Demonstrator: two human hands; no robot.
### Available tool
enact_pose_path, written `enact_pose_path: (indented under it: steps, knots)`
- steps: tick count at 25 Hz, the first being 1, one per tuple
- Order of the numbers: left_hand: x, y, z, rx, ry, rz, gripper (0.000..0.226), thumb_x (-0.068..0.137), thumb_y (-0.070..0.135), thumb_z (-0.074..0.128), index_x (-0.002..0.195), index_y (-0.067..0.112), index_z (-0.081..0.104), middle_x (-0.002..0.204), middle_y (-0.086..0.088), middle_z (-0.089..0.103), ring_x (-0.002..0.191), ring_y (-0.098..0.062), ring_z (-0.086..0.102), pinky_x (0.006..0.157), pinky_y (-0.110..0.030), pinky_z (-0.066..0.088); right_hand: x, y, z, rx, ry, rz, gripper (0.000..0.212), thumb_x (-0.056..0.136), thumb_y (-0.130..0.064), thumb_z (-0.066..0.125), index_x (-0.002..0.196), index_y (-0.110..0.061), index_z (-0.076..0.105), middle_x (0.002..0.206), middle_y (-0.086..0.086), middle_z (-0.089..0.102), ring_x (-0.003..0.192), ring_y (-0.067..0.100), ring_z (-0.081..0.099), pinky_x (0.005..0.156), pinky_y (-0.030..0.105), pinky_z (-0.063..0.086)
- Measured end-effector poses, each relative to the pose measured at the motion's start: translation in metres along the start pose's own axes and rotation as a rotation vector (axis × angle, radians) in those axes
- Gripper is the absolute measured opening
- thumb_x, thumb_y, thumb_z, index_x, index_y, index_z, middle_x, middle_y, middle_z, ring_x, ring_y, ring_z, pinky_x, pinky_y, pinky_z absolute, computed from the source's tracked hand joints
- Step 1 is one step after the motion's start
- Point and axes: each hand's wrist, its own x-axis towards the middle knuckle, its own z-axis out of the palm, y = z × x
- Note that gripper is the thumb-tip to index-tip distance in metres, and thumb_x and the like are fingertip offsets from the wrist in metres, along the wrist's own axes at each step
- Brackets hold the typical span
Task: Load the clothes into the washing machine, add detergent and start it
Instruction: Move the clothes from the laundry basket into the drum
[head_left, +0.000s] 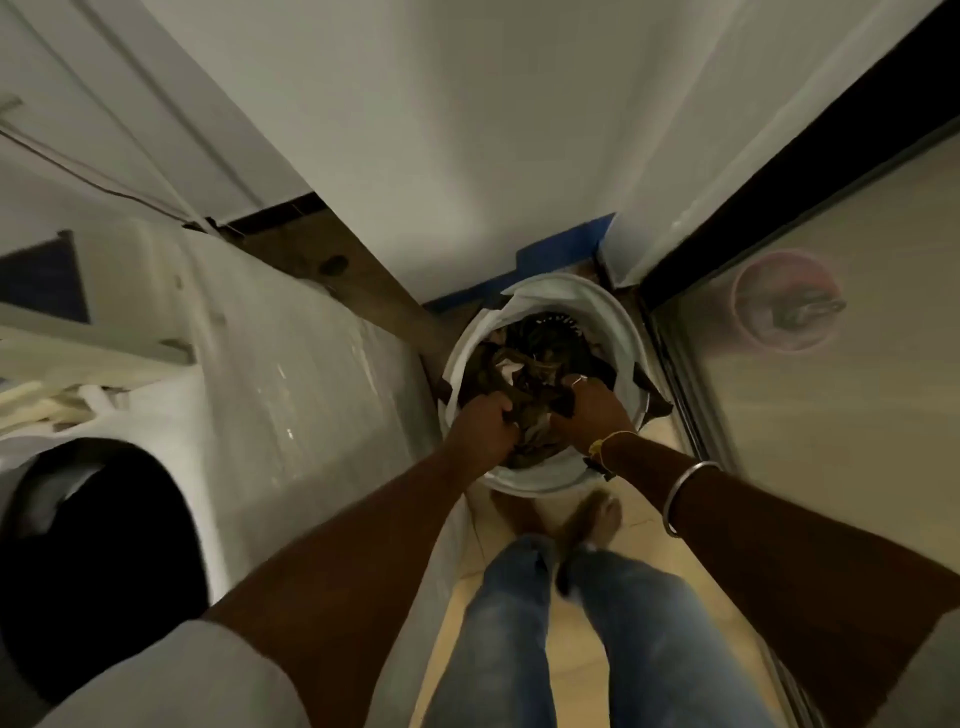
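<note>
A round white laundry basket (621, 332) stands on the floor in the corner ahead of me, filled with dark, patterned clothes (545, 348). Both my arms reach down into it. My left hand (485, 423) grips a bunch of the dark fabric at the near side of the basket. Beside it, my right hand (592, 405) also clutches the clothes. The white washing machine (291, 364) stands to my left, its round dark drum opening (98, 561) at the lower left.
A white wall rises ahead. On the right is a frosted glass panel (831, 415) in a dark frame. The strip of tiled floor (644, 519) between machine and panel is narrow, and my jeans-clad legs stand on it just behind the basket.
</note>
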Motion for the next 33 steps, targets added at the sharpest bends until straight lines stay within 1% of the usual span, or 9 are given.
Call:
enact_pose_path:
  steps: [2,9,13,16,19,23,26,30,33]
  knots:
    - [0.050,-0.032,0.033,0.000,-0.019,-0.053,0.054,0.082,0.052,0.050,0.120,0.015,0.060,0.115,-0.008,0.065,0.110,-0.024,0.061,0.100,-0.043,0.049,0.031,0.015,0.016,0.046,-0.010,0.033,0.063,0.085,-0.029,0.071,0.141,-0.013,0.047,0.137,0.018,0.046,0.126,0.039,0.049,0.106,0.050,0.043]
    - [0.138,-0.014,0.036,0.091,0.105,0.019,0.068,0.088,0.042,0.065,0.145,0.014,0.040,0.147,-0.015,0.042,0.138,-0.032,0.039,0.116,-0.047,0.032,0.155,0.055,0.058,-0.001,-0.045,0.053,0.059,0.085,-0.029,0.066,0.139,-0.016,0.045,0.136,0.019,0.042,0.124,0.046,0.046,0.102,0.054,0.045]
    - [0.204,-0.051,0.056,0.325,0.025,-0.078,0.121,0.058,0.072,0.067,0.155,0.030,0.008,0.162,-0.016,0.007,0.148,-0.041,0.010,0.117,-0.059,0.023,0.222,0.075,0.073,-0.062,-0.075,0.107,0.108,0.075,-0.058,0.073,0.156,-0.031,0.006,0.160,0.018,0.009,0.144,0.046,0.016,0.116,0.056,0.026]
    - [0.236,-0.078,0.076,0.420,-0.079,-0.170,0.146,0.053,0.061,0.086,0.152,0.036,-0.019,0.161,-0.019,-0.017,0.148,-0.045,-0.006,0.118,-0.062,0.015,0.261,0.090,0.094,-0.021,-0.107,0.155,0.137,0.061,-0.070,0.079,0.154,-0.034,-0.016,0.162,0.017,-0.009,0.149,0.040,0.000,0.119,0.055,0.009]
    - [0.265,-0.103,0.092,0.355,0.035,-0.169,0.125,0.071,0.063,0.074,0.154,0.033,-0.014,0.163,-0.015,-0.006,0.150,-0.038,0.005,0.119,-0.057,0.018,0.295,0.108,0.116,0.001,-0.130,0.211,0.109,0.077,-0.049,0.079,0.157,-0.025,0.010,0.160,0.020,0.017,0.145,0.039,0.022,0.119,0.050,0.023]
    - [0.279,-0.130,0.094,0.174,0.056,-0.116,0.088,0.079,0.079,0.029,0.152,0.030,0.023,0.150,-0.007,0.041,0.136,-0.027,0.043,0.109,-0.050,0.040,0.293,0.116,0.110,0.030,-0.040,0.159,0.063,0.083,-0.029,0.075,0.139,-0.010,0.051,0.135,0.016,0.057,0.125,0.034,0.053,0.106,0.039,0.045]
    - [0.246,-0.112,0.084,0.103,0.115,-0.113,0.064,0.087,0.066,0.049,0.140,0.030,0.042,0.126,0.002,0.061,0.116,-0.019,0.059,0.102,-0.038,0.048,0.251,0.096,0.095,0.117,0.061,0.095,0.050,0.085,-0.036,0.067,0.130,-0.017,0.061,0.125,0.013,0.065,0.116,0.033,0.059,0.099,0.038,0.048]
    - [0.173,-0.055,0.053,-0.157,0.267,0.003,0.032,0.104,0.021,0.049,0.132,0.009,0.056,0.126,-0.004,0.063,0.118,-0.020,0.059,0.094,0.003,0.028,0.183,0.058,0.064,0.192,0.178,-0.005,0.057,0.075,-0.055,0.058,0.125,-0.029,0.064,0.127,0.006,0.063,0.115,0.031,0.058,0.100,0.040,0.047]
    - [0.108,-0.012,0.013,-0.219,0.381,0.078,0.034,0.095,0.022,0.064,0.129,0.024,0.057,0.119,0.009,0.064,0.110,-0.005,0.060,0.092,-0.002,0.036,0.123,0.022,0.019,0.292,0.256,-0.019,0.053,0.074,-0.050,0.064,0.122,-0.027,0.065,0.124,0.004,0.063,0.113,0.031,0.059,0.099,0.043,0.049]
